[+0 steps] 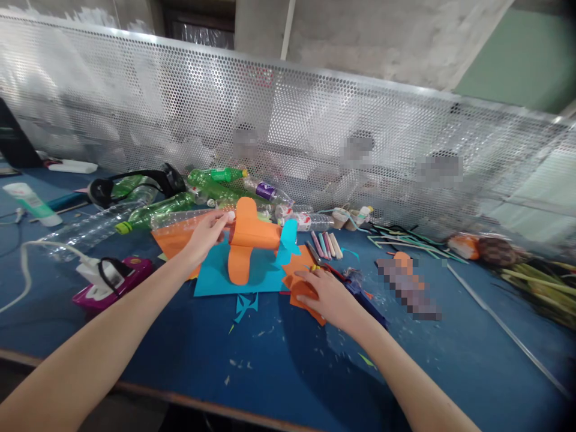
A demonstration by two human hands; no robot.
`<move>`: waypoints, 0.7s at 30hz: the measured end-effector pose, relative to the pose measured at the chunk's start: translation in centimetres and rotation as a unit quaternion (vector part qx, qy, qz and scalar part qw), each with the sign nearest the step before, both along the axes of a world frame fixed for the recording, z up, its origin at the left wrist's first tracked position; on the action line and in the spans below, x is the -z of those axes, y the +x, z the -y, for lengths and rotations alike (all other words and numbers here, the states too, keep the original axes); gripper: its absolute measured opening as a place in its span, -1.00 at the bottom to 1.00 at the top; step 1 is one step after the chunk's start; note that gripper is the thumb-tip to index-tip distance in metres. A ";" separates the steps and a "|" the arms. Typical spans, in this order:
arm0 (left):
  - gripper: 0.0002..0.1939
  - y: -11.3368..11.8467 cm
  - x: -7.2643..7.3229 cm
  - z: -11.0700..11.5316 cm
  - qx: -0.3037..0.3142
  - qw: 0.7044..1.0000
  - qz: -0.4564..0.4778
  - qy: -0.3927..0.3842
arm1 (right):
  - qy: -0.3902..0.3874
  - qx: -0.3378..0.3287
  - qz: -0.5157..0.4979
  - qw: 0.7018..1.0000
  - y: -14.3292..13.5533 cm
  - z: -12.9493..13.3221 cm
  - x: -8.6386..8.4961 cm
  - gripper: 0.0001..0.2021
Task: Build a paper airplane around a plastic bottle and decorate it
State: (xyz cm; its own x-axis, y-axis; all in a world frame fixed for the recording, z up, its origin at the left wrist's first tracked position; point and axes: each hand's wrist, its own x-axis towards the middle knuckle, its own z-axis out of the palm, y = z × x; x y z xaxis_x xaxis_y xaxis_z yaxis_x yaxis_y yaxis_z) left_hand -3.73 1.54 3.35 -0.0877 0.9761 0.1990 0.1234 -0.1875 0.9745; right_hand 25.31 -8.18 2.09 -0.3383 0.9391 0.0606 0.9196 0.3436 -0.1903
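Observation:
A toy airplane (252, 234) of orange paper, with a light-blue tail (288, 240), stands over a light-blue sheet (216, 282). My left hand (212, 231) has its fingers closed at the plane's left end; the fingertips are partly hidden. To the right, my right hand (326, 297) lies over orange paper scraps (297, 288), its fingers apart and touching the paper. A dark blade-like tool (314, 253) lies just beyond that hand, partly covered. Cut light-blue scraps (246, 307) sit in front of the sheet.
Green and clear plastic bottles (166, 210) crowd the back, against a perforated metal screen (207, 102). At left are a purple power strip (135, 273) with a white plug and a white-green tube (31, 204). Pastel sticks (327, 245) and a thin rod (495, 315) lie right.

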 end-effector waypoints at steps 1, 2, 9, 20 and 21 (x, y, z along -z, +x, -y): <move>-0.60 0.0 0.0 0.0 -0.001 1.000 0.001 0.000 | -0.008 0.006 -0.008 1.000 -0.1 0.1 0.0 -0.57; -0.61 -0.1 -0.1 0.0 -0.003 1.000 0.003 0.000 | -0.019 0.008 -0.020 1.000 -0.3 0.1 -0.1 -0.56; -0.68 -0.3 0.2 -0.3 -0.026 0.999 0.034 -0.010 | -0.053 0.018 -0.129 0.990 0.0 0.1 -0.1 -0.49; -0.67 -0.6 3.1 -2.6 -0.023 0.994 0.057 -0.088 | 0.054 0.101 -0.318 0.941 1.8 -1.9 -0.7 -0.32; -0.67 -0.6 3.3 -2.6 -0.021 0.995 0.043 -0.088 | 0.076 0.113 -0.326 0.936 2.6 -2.2 -0.9 -0.28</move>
State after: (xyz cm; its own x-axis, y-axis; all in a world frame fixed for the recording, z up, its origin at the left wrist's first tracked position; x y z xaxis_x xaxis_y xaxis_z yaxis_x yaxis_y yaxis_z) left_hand -4.36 4.13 0.08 -0.1393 0.9901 0.0150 0.0417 -0.0093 0.9991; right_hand 27.87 -5.94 2.94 0.0234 0.9462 0.3227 0.6774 0.2224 -0.7012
